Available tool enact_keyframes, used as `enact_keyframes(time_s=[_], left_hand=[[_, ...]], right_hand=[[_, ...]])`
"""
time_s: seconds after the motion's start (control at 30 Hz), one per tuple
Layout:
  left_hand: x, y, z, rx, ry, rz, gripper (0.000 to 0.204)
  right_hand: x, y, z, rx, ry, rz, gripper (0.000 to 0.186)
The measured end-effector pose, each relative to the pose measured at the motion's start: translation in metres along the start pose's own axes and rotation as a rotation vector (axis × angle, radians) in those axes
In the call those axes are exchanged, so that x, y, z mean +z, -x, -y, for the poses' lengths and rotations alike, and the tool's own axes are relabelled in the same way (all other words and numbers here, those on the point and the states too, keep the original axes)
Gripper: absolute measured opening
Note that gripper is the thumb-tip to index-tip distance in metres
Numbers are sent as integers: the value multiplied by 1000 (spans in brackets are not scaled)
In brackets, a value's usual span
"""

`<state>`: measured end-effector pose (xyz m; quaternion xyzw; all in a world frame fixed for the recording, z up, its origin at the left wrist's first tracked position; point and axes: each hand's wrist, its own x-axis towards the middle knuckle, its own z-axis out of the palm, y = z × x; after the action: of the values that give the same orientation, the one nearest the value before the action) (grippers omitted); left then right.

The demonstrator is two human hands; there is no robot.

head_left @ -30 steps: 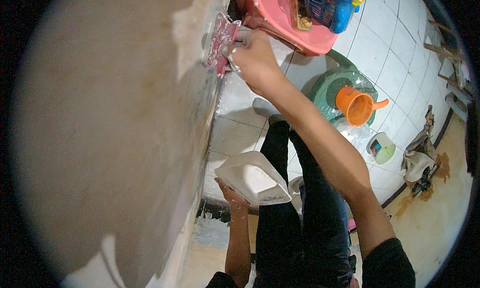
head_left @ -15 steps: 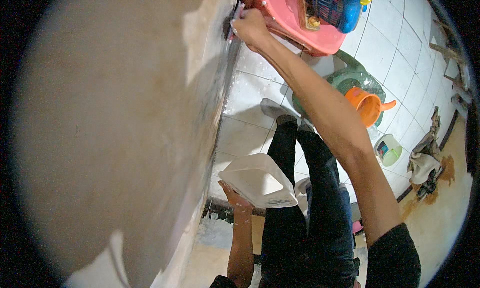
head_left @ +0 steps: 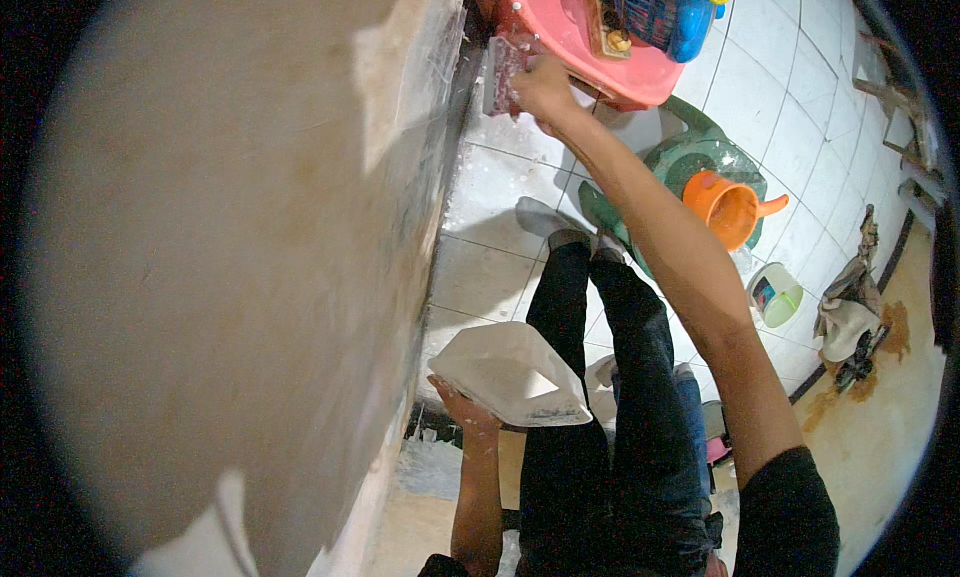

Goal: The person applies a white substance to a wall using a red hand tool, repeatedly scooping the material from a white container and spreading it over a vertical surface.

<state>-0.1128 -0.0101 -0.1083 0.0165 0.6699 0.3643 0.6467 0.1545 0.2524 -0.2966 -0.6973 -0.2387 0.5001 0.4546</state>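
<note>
Two bare hands at work beside a wall point(head_left: 230, 227), which fills the left side; brownish face, with a paler patch toward its far right edge.

Right hand point(head_left: 548, 85): stretched to the far end, arm crossing from the near right. Grip closed on a broad scraper point(head_left: 505, 75), reddish and smeared with white. Scraper lies just right of the wall's far edge, above the floor, near the pink basin. Its outline is slightly blurred; whether it touches anything beyond the hand, cannot tell.

Left hand point(head_left: 465, 407): near and low, just right of the wall. Grip closed on the near left side of a white angular container point(head_left: 480, 352), wide mouth up and tilted. Bright white patch inside; cannot tell if contents or lit plastic. Container is in front of the dark trousers point(head_left: 565, 477) of the wearer.

Floor point(head_left: 490, 257): pale square tiles, white specks along the wall side.

Far centre: pink basin point(head_left: 645, 89), a blue slatted object point(head_left: 650, 17) in it, partly cut off by the frame.

Right of the forearm: green plastic seat point(head_left: 680, 162), orange dipper point(head_left: 722, 212) over it, handle pointing right. Nearer and right, a small pale tub point(head_left: 777, 295), light green within. Further right, crumpled cloth point(head_left: 848, 322) beside a brown stain point(head_left: 897, 332).
</note>
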Motion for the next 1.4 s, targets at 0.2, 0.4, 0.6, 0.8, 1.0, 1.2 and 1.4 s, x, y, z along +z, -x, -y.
enact_keyframes(time_s=[0.2,0.4,0.6,0.8,1.0,1.2,1.4], left_hand=[[-40,-4,16,471,-1003,34,68],[-78,-18,21,317,-26,407,66],[-13,3,9,149,-111,164,64],[0,19,-9,278,-463,56,63],[8,28,-7,590,-899,-34,59],[-24,19,4,438,-241,16,59],[2,36,-2,841,-1216,-30,68]], right_hand=[[65,-21,-11,-95,70,-211,13],[43,75,49,-176,-146,7,16],[20,24,44,-296,54,-262,19],[72,68,50,-269,152,-252,11],[37,122,47,-402,12,-199,14],[48,81,73,-279,-14,-194,12],[64,158,55,-425,61,-157,16]])
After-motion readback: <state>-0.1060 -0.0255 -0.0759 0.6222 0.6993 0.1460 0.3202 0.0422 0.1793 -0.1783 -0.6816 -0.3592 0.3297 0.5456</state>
